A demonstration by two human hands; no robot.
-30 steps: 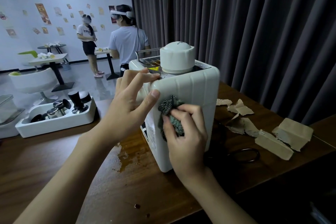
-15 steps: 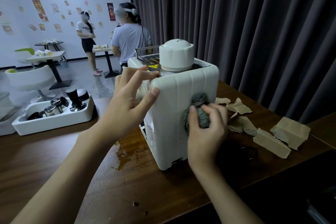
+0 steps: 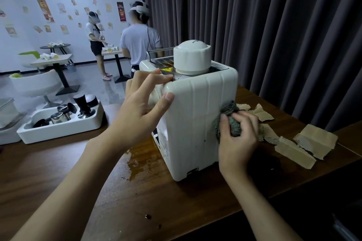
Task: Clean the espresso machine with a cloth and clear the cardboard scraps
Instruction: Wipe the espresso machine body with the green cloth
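Here, you are partway through the wiping, seen from your own head looking down at a dark wooden table [image 3: 58, 178]. A white espresso machine [image 3: 195, 123] stands upright in the middle of it, its ribbed back panel turned toward you and a white domed cap on top. Your left hand [image 3: 143, 107] is spread and clamped over the machine's upper left corner, fingers on the top edge and thumb pressed flat against the back panel, bracing it. Your right hand [image 3: 238, 135] is closed around a bunched grey-green cloth [image 3: 227, 121] and presses it against the right edge of the back panel, about halfway up. A few small dark specks show low on the panel, so the wiping looks unfinished; the front and far side are hidden, and you cannot tell their condition. A wet brown spill [image 3: 141, 162] lies on the table just beside the machine's left base, with some dark crumbs nearer to you. The cardboard scraps [image 3: 305, 145] are untouched: several torn tan pieces lie on the table to the right of the machine, some just behind your right hand, the larger ones farther right near the table edge. To the left sits a white tray [image 3: 58, 129] holding a tamper and metal coffee parts. In judgement, the cleaning is underway, and clearing the scraps has not yet begun.
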